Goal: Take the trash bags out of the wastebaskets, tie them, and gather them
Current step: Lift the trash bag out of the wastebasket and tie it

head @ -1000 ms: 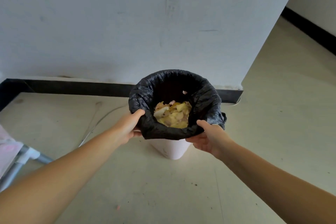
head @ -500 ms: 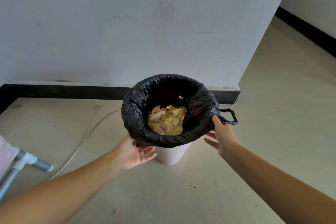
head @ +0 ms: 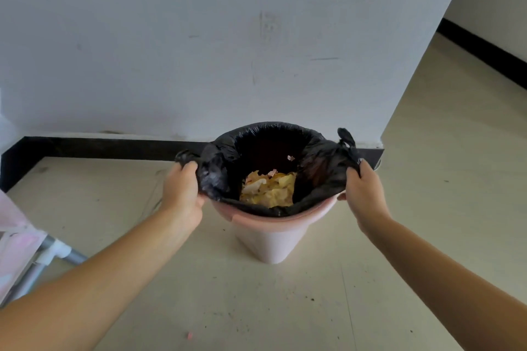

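A pale pink wastebasket [head: 268,239] stands on the floor before the wall. A black trash bag [head: 219,177] lines it, its mouth open, with yellow food scraps [head: 269,191] inside. The bag's edge is peeled off the near rim, so the pink rim shows in front. My left hand [head: 182,194] grips the bag's left side, fingers closed over a bunched fold. My right hand [head: 363,191] grips the right side just below a black handle loop [head: 348,141] that sticks up.
A white wall [head: 228,43] with a black baseboard [head: 99,148] runs right behind the basket; its corner is at the right, with open floor beyond. A pink cloth on a grey-and-white metal frame [head: 54,253] stands at the lower left. Beige floor surrounds the basket.
Both hands moved from under the bag's folded edge up to its sides and closed on it. The bag's edge has come off the near rim, exposing the pink rim.
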